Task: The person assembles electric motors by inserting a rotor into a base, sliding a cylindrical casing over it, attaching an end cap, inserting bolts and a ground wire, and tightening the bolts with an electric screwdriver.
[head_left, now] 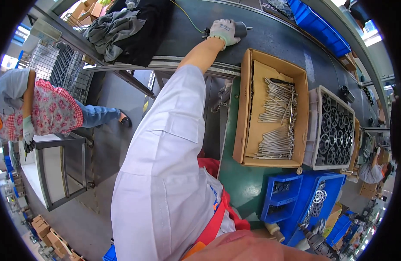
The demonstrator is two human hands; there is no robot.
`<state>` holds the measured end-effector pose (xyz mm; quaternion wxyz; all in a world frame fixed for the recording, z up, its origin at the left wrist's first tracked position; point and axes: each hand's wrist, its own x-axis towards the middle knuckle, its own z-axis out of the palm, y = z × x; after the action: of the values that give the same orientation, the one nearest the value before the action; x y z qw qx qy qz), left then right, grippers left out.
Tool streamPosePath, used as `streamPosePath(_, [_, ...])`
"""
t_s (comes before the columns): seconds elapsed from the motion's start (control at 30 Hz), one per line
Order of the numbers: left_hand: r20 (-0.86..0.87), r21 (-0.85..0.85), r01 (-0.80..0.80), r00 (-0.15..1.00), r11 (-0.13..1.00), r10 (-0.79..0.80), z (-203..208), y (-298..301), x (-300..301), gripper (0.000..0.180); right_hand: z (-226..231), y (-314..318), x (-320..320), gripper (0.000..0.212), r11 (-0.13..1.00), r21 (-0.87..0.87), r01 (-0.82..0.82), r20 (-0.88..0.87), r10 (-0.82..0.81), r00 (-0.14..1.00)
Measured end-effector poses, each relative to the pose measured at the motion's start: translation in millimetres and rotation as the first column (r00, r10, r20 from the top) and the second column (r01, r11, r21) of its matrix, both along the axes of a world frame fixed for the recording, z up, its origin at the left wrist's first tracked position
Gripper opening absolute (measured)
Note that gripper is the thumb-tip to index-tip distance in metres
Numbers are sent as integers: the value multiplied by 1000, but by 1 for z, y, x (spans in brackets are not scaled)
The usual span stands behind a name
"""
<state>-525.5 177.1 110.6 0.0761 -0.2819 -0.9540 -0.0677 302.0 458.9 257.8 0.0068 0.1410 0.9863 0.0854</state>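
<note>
My left hand [223, 33], in a pale knitted glove, reaches across the dark workbench [270, 32]. Its fingers are wrapped round a dark grey cylinder [240, 29], which looks like a small motor. A thin metal shaft sticks out of its right end, and the glove covers much of its body. By its left end a yellow cable [187, 16] runs off toward the back. Closest on the right is an open cardboard box [246, 108] with many slim metal rods [276, 104] in two heaps, a black-handled tool lying over the upper one. My right hand does not show.
Beside the box stands a grey crate [311, 126] of round black parts. Blue bins [270, 204] hold metal discs, near a power drill [316, 241]. Dark cloths [117, 35] lie at the bench's left. A co-worker [57, 104] stands left by a wheeled cart [61, 169].
</note>
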Motion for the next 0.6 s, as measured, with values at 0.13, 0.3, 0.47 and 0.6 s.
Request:
streamPosePath(0.13, [135,613,32,980,790,-144,-3,-14,10,62,-40,-118,64,50,305,-932,197,-344,-914,-216])
streamPosePath(0.3, [332,939,-267,873,219,-358,5,-41,102,47,-35,-290,-51,47,472,-692,546,-284,-873,396])
streamPosePath(0.47, [471,879,-427,703,213,-533,3,-119,219,39,-135,-306,-35,52,814,-482,323,-233,-475,849])
streamPosePath(0.6, [700,714,-508,538,483,-469,-20,-184,284,40,-136,-343,-78,54,830,-403,386,-204,-493,846])
